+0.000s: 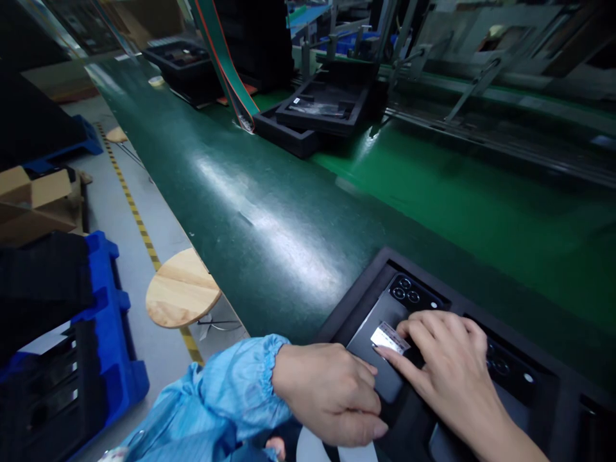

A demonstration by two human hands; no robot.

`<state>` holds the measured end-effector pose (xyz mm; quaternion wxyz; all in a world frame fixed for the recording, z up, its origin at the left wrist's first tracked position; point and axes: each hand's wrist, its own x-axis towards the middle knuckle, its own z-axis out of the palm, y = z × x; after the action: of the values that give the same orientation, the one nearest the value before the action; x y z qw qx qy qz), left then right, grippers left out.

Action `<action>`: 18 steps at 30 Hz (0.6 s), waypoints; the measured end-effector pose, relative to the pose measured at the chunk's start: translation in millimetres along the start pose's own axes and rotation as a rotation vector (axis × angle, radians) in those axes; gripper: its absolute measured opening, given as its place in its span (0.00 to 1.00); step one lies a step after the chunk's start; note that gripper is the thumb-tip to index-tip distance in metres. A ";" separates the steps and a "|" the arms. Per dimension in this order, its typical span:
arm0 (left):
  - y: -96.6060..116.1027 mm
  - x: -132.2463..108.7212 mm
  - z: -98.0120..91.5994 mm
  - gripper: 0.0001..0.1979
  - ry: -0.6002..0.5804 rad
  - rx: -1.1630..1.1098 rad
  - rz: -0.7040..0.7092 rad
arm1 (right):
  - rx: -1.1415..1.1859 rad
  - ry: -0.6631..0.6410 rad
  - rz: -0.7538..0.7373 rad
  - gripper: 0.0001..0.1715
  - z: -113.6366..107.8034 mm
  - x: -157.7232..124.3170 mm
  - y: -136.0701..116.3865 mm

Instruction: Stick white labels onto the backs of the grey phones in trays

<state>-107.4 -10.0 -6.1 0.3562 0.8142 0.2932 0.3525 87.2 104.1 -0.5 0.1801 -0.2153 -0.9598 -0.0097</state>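
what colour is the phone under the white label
The phone is dark grey, clearest in the head view.

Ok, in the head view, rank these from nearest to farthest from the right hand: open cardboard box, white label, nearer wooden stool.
1. White label: on the phone's back, at the right hand's thumb side.
2. Nearer wooden stool: left of the green bench.
3. Open cardboard box: farther left, past the striped floor line.

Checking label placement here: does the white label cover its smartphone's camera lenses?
No, the white label sits on the dark smartphone, leaving the camera lenses uncovered.
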 end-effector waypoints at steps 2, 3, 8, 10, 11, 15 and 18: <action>0.1 0.1 0.0 0.15 -0.003 -0.001 0.001 | -0.063 0.000 0.074 0.23 1.6 -2.6 1.2; 0.0 0.2 0.0 0.16 0.002 -0.003 0.005 | -0.088 0.000 0.116 0.24 2.2 -3.7 1.6; -1.2 -0.4 0.3 0.16 0.026 -0.001 0.037 | -0.201 -0.047 0.205 0.33 5.9 -1.7 -0.7; -1.5 -0.3 0.3 0.16 0.007 0.017 0.030 | -0.262 -0.066 0.193 0.45 7.7 3.1 -2.7; -1.5 -0.1 0.1 0.16 -0.004 0.027 0.021 | -0.285 -0.076 0.187 0.51 8.5 5.8 -3.4; 0.5 1.2 -2.2 0.16 -0.027 0.032 0.013 | -0.298 -0.144 0.208 0.54 10.5 16.1 0.0; 2.6 1.8 -5.1 0.16 -0.034 0.005 0.015 | -0.276 -0.185 0.246 0.48 10.7 20.5 7.4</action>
<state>-109.8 -8.2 -0.8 0.3565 0.8230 0.2819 0.3406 69.3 120.2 -3.8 0.0596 -0.3533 -0.9283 -0.0994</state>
